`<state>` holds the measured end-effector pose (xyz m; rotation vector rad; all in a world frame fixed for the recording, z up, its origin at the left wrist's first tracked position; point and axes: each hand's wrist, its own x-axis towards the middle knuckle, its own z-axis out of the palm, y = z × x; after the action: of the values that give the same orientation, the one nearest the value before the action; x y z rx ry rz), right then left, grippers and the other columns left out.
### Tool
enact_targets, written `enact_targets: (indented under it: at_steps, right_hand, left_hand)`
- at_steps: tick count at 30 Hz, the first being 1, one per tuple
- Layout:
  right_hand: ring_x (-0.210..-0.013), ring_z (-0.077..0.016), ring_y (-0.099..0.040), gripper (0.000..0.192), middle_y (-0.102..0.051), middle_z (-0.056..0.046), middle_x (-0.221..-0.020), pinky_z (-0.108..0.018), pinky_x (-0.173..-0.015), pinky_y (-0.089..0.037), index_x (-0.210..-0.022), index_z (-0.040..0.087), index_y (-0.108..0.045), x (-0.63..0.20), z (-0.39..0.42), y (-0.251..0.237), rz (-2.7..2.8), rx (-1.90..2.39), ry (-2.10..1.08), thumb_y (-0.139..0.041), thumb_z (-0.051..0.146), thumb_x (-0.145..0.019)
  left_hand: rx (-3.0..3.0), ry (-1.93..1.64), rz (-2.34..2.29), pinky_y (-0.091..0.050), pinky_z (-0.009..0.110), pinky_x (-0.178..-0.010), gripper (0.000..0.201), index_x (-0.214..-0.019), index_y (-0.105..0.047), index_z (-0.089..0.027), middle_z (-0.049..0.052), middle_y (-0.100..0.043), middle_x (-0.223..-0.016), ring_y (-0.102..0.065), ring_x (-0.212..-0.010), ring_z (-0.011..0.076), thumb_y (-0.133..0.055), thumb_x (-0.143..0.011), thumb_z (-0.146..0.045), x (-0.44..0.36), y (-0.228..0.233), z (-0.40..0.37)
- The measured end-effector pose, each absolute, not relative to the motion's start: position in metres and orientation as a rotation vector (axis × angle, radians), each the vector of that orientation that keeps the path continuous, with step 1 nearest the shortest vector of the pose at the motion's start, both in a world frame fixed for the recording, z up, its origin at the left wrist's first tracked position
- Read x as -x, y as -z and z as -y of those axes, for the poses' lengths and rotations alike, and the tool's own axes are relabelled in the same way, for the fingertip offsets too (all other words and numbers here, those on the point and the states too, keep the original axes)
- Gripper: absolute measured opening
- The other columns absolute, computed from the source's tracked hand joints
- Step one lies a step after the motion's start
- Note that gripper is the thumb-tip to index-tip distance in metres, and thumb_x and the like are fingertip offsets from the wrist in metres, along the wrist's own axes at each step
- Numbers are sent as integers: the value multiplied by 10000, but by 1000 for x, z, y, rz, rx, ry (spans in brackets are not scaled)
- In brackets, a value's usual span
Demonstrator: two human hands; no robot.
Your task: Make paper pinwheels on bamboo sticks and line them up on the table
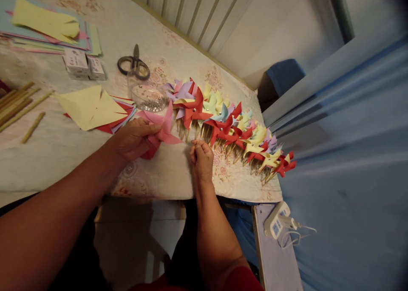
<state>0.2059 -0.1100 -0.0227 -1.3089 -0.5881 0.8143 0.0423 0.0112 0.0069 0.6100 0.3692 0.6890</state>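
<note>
My left hand [137, 139] holds a pink paper pinwheel [165, 127] over the table, its thumb pressed on the folded middle. Red paper shows just below the pinwheel. To the right of it, my right hand [203, 157] is closed with thumb and fingertips together; whatever is between them is too small or hidden to make out. Past both hands stands a long row of finished pinwheels [220, 127] in red, yellow, purple and blue on thin sticks. A clear container [148, 97] with small shiny pieces sits beyond the pink pinwheel. Cut paper sheets [92, 108] lie left of it.
Black-handled scissors [135, 63] lie behind the container. Small white boxes [83, 66] and a stack of coloured paper [47, 25] are at the back left, sticks [15, 104] at the far left. A power strip [276, 220] rests on a ledge at lower right, beside a blue curtain [344, 155].
</note>
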Motion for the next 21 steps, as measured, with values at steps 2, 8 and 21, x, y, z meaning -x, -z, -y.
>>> enact_targets:
  at_steps: [2, 8, 21]
  right_hand:
    - [-415, -50, -270, 154, -485, 88, -574, -195, -417, -175, -920, 209, -630, -206, 110, 23, 586, 1319, -816, -576, 339, -857]
    - [-428, -43, -287, 197, -582, 71, -653, -196, -428, -189, -991, 204, -637, -206, 109, 25, 598, 1316, -811, -586, 281, -817]
    - [-425, -45, -294, 180, -565, 69, -595, -201, -424, -178, -887, 190, -634, -205, 108, 20, 551, 1298, -766, -616, 359, -828]
  left_hand:
    - [-595, -691, -362, -560, 197, -553, 112, -701, -729, -61, 88, -727, -645, -669, -559, 144, -819, -638, -84, -42, -7, -11]
    - [-588, -690, -331, -569, 203, -568, 134, -712, -728, -42, 98, -726, -648, -667, -564, 144, -827, -631, -79, -43, -6, -12]
    - [-559, -714, -339, -549, 191, -531, 151, -728, -705, -58, 89, -724, -653, -659, -549, 130, -598, -770, 39, -43, -7, -11]
